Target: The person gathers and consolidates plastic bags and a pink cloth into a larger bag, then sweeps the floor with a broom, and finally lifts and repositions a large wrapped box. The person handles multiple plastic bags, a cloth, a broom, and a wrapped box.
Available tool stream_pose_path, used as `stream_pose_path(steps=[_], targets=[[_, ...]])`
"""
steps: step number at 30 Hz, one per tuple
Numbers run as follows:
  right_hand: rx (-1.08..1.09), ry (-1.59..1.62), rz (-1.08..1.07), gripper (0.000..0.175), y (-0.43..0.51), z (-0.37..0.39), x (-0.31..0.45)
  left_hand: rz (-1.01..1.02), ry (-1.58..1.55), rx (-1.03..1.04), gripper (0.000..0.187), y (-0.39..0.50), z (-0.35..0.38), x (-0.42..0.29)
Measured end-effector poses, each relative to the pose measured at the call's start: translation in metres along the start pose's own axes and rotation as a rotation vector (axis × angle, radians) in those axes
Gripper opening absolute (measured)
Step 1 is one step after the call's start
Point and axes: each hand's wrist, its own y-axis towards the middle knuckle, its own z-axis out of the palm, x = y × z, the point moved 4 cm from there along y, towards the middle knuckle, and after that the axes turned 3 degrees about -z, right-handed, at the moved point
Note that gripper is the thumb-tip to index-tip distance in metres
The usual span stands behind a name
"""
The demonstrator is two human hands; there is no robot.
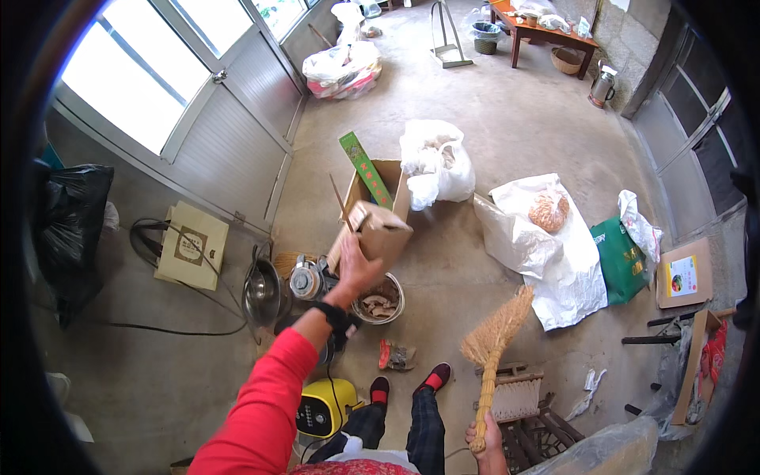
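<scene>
My left hand (360,268) reaches forward and grips the near side of a small brown cardboard box (386,234), slightly blurred. Behind it stands a larger open cardboard carton (392,175), with a long green printed box (365,169) leaning out of it. A thin stick (340,202) rises just beyond my left fingers. Below that hand is a white-rimmed bucket (380,300) with pale scraps inside. Low on the right, my right hand (488,439) holds a straw hand broom (496,350) by its bound handle, bristles pointing up and away from me.
White plastic bags (439,163) stand beside the carton. A white woven sack (564,261) lies on the floor at right, near a green bag (620,261). At left are a metal pot (261,291), loose cables and a yellow appliance (326,407). A wooden chair (522,398) sits by the broom.
</scene>
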Motion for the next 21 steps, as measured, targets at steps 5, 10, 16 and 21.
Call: stream_pose_path(steps=[5, 10, 16, 21], targets=[[-0.204, -0.228, 0.047, 0.046, 0.002, -0.008, 0.002, -0.049, 0.225, 0.057, 0.062, 0.126, 0.012, 0.018], [-0.219, -0.208, 0.163, 0.045, 0.017, -0.022, -0.012, -0.171, 0.348, 0.239, 0.078, 0.177, 0.065, 0.058], [-0.203, -0.17, 0.225, 0.046, 0.032, -0.044, -0.037, 0.109, 0.193, 0.518, 0.074, 0.021, 0.13, 0.123], [-0.237, -0.133, 0.07, 0.042, 0.021, -0.036, -0.055, -0.145, 0.109, 0.891, 0.057, -0.156, 0.089, 0.174]])
